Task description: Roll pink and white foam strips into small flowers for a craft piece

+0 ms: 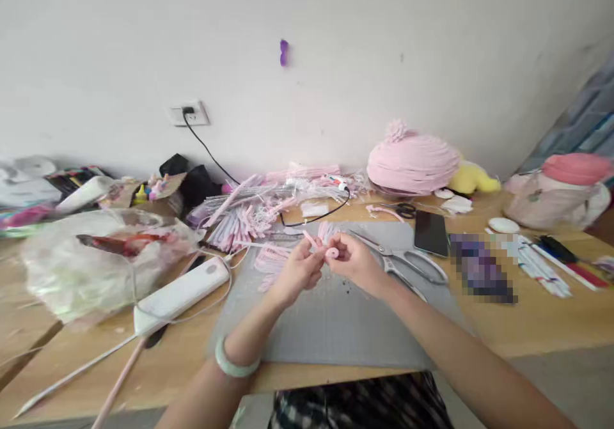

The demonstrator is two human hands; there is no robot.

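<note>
Over the grey cutting mat [336, 333] my two hands meet on one pink pipe cleaner [332, 252], its end rolled into a small flat coil. My left hand [301, 269] pinches the strip, with a straight piece sticking up past the thumb. On the other side, my right hand [354, 261] has its fingertips closed on the coil. A bundle of pink pipe cleaners [271, 263] lies on the mat left of my hands. Large scissors [405, 266] with silver handles rest at the right, close to my right wrist.
A white power strip [182, 295] with cords and a plastic bag [105, 263] occupy the left side. Piled pipe cleaners [249, 218] and a pink yarn-like dome [412, 160] stand along the wall. A phone [430, 233] and several markers [544, 266] lie at right.
</note>
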